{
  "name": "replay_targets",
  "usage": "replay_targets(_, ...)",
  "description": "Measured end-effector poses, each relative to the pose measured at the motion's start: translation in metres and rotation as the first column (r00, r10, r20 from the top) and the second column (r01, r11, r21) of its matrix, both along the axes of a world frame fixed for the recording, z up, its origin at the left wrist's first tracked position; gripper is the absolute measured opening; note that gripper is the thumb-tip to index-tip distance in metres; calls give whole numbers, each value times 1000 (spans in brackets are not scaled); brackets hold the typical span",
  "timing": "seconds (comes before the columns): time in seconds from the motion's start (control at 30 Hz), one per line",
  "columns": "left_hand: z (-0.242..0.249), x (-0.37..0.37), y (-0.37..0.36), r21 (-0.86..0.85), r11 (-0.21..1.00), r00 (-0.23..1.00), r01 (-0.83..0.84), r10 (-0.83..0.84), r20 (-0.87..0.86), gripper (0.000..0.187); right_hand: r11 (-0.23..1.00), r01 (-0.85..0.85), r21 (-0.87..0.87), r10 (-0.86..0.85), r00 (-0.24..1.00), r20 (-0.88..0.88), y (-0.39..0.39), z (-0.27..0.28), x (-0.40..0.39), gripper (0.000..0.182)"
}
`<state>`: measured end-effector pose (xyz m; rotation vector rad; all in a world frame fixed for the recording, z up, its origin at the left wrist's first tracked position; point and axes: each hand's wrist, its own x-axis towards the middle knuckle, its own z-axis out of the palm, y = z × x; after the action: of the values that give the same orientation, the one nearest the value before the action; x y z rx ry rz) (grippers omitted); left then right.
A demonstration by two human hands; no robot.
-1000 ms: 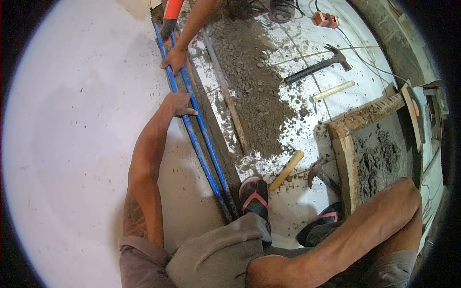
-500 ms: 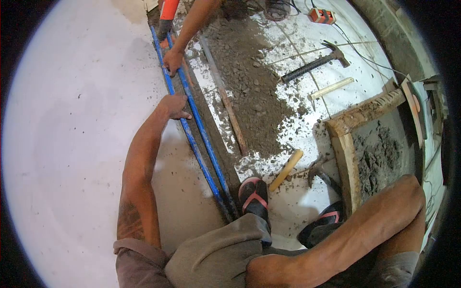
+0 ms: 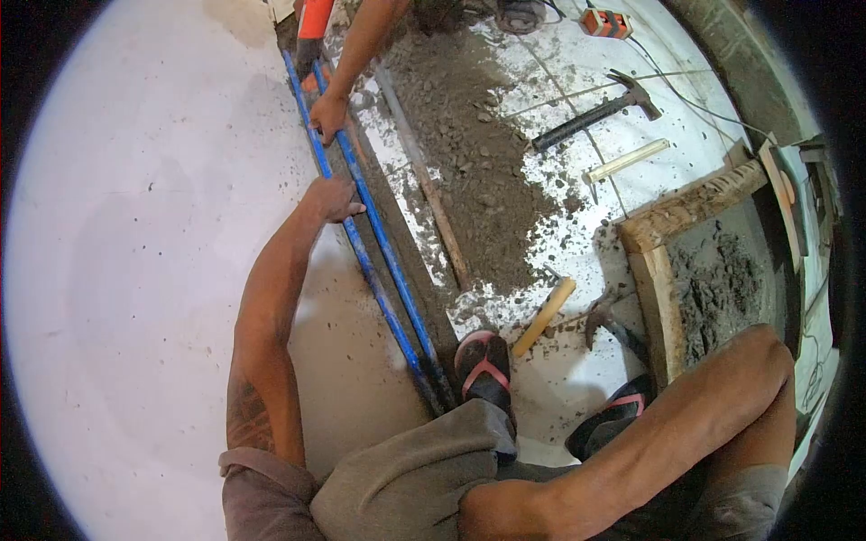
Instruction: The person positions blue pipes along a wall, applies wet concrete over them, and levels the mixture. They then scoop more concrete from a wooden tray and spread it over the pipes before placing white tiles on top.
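My left hand is closed round the left blue pipe, its thumb reaching towards the second blue pipe. Both pipes lie side by side along a narrow trench in the floor. Further up, another person's hand touches the pipes. Close by is an orange piece with a dark lower end, whose kind I cannot make out. My right arm is bent across the lower right, but its hand does not show.
Loose rubble and a long rusty pipe lie right of the trench. Beyond are a claw hammer, a pale strip, a yellow-handled tool, a second hammer and a wooden-framed mortar box. My sandalled foot stands beside the trench.
The view has shifted slightly, so the floor items sit a little further right. My left hand stays on the pipe, and the other person's hand remains by the pipes.
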<state>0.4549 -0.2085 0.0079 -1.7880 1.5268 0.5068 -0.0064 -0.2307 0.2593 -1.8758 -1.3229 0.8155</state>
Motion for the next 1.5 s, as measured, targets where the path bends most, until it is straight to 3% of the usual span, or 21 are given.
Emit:
replay_targets(0.17,2,-3,-3,-2,1000,1000,5,-5,28,62,991,128,-37,-127,992,12,24,-21,-23,24)
replay_targets(0.27,7,-6,-7,23,1000,999,8,-9,35,64,996,-75,-38,75,997,14,0,1,5,26)
replay_targets(0.37,-8,5,-1,-12,998,996,68,-67,50,64,990,-128,-58,131,990,46,-8,10,12,26)
replay_targets(0.47,-7,5,-3,11,996,995,85,-86,42,63,998,27,53,-32,993,111,-9,2,-1,23)
replay_targets(0.67,-5,5,-5,26,998,999,49,-49,-20,51,999,27,36,-28,999,20,2,-2,2,20)
replay_targets(0.77,-9,4,-4,-40,997,997,71,-69,32,46,999,15,46,-14,1000,-17,1,-2,5,19)
replay_targets(1.17,-11,5,-8,6,1000,1000,18,-19,23,38,997,45,70,-46,999,14,7,-8,-1,19)
replay_targets(1.27,-31,20,-1,1,1000,999,29,-29,19,34,978,188,89,-186,982,-31,26,-25,-21,17)
replay_targets(1.5,-26,23,-2,44,993,994,106,-105,-27,34,997,15,76,-24,992,121,6,-4,-1,20)
